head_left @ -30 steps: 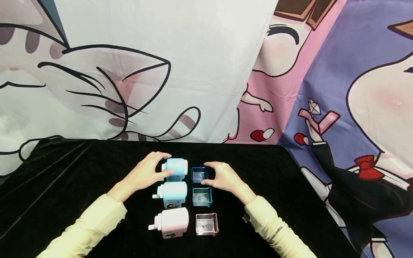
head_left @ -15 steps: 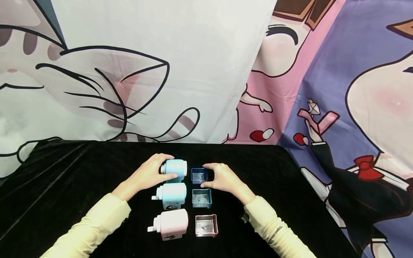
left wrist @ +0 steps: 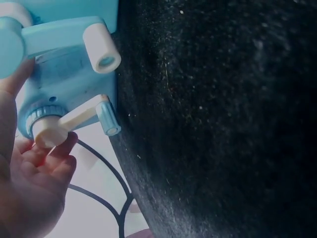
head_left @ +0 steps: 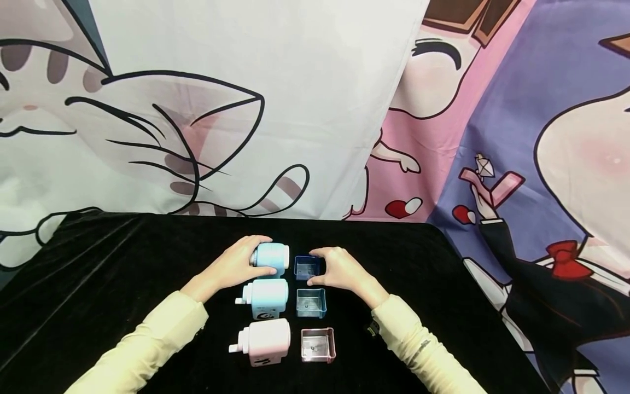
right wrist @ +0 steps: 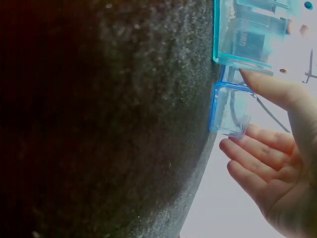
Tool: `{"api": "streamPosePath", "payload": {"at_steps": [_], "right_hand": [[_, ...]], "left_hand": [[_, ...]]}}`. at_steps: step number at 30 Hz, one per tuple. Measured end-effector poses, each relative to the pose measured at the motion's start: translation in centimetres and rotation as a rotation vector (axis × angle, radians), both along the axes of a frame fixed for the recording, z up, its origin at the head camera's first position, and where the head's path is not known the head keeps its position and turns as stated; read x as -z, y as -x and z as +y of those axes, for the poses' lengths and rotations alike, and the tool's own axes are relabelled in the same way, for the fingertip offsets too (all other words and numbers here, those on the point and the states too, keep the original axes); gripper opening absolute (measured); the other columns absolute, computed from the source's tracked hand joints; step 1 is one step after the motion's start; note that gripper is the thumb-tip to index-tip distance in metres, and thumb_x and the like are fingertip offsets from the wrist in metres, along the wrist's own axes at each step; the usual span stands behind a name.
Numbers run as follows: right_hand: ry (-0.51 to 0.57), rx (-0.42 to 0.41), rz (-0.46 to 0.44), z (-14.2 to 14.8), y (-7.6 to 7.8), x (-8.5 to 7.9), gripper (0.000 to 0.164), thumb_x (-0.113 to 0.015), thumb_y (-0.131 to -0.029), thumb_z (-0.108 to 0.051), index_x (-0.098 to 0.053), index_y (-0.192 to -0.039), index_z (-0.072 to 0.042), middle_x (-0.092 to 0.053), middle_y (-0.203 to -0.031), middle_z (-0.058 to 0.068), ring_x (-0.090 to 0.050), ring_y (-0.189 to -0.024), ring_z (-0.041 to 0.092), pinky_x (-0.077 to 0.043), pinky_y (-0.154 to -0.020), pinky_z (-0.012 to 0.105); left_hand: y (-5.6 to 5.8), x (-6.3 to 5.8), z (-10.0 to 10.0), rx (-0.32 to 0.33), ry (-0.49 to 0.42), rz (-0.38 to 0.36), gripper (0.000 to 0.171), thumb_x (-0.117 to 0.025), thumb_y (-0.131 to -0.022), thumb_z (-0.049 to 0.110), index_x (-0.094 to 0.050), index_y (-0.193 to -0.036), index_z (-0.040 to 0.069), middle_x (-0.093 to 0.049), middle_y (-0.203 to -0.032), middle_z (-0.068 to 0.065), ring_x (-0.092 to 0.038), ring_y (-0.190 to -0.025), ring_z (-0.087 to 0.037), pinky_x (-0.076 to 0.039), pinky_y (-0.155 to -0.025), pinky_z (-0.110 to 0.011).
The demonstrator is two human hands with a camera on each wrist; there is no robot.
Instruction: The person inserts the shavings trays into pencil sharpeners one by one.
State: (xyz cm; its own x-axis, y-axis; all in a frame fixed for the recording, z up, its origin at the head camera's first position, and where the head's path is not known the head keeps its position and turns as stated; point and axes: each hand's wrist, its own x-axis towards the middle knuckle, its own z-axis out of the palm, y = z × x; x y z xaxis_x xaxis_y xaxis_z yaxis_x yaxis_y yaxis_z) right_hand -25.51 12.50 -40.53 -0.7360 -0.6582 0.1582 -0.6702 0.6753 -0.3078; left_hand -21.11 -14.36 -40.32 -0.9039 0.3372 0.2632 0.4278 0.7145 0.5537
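Three crank pencil sharpeners lie in a column on black cloth, each beside a clear shavings drawer. My left hand (head_left: 235, 265) holds the farthest blue sharpener (head_left: 275, 255) between thumb and fingers; its white crank and ribbed collar (left wrist: 47, 119) show in the left wrist view. Thumb and fingers of my right hand (head_left: 343, 269) pinch the dark blue drawer (head_left: 306, 268) at opposite sides. In front of them lie a light blue sharpener (head_left: 268, 295) with a panda picture and a teal drawer (head_left: 311, 303). Nearest are a pink sharpener (head_left: 268, 339) and a pink-edged drawer (head_left: 318, 346).
Black velvety cloth (head_left: 394, 257) covers the table. Behind its far edge hangs a pale curtain (head_left: 315, 109) printed with a cartoon cat, with pink and purple cartoon panels to the right.
My left hand has shifted slightly right and settled further over the far blue sharpener. The right hand stays at the dark blue drawer. The whole head view has shifted a little.
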Motion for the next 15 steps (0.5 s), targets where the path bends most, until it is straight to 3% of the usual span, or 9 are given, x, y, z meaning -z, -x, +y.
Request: {"api": "streamPosePath", "payload": {"at_steps": [15], "right_hand": [[0.001, 0.001, 0.012, -0.19, 0.05, -0.06, 0.052, -0.077, -0.066, -0.036, -0.064, -0.107, -0.008, -0.067, -0.093, 0.004, -0.057, -0.080, 0.011, -0.050, -0.070, 0.029]], "left_hand": [[0.52, 0.20, 0.25, 0.032, 0.016, 0.024, 0.066, -0.072, -0.072, 0.047, -0.050, -0.122, 0.009, -0.057, -0.112, -0.008, -0.052, -0.093, -0.019, -0.047, -0.081, -0.042]]}}
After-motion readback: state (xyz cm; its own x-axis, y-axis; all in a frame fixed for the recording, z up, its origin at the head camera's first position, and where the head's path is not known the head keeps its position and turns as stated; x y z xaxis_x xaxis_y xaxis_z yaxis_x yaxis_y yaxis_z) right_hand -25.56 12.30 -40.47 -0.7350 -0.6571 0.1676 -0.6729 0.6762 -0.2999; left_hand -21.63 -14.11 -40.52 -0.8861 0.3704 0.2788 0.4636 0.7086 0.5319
